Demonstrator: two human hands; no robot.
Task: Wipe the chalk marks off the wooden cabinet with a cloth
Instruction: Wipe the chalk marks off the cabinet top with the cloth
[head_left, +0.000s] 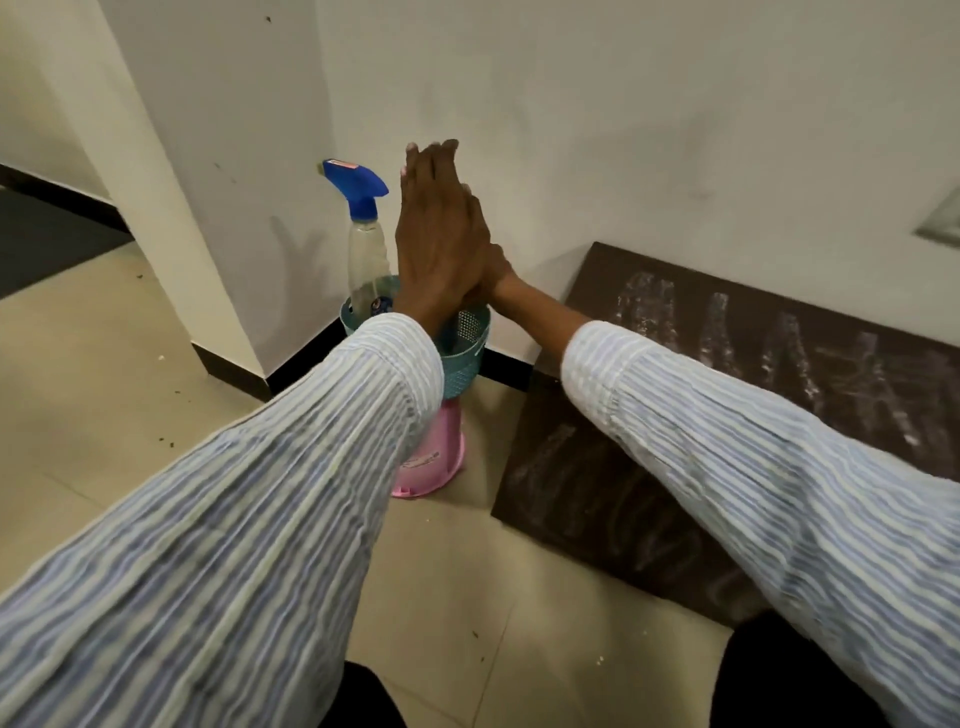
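A low dark brown wooden cabinet (670, 332) stands at the right against the wall, with smeared white chalk marks (789, 338) on its top and fainter ones on its front face. My left hand (434, 228) and my right hand (491, 260) are pressed flat together, palm to palm, fingers straight and pointing up, in front of the wall above a teal basket. Neither hand holds anything. The right hand is mostly hidden behind the left. No cloth is visible.
A teal perforated basket (465, 353) sits on an upturned pink container (434, 457) in the corner, left of the cabinet. A clear spray bottle (366, 234) with a blue trigger stands in the basket. Beige floor tiles, white walls and a pillar at the left.
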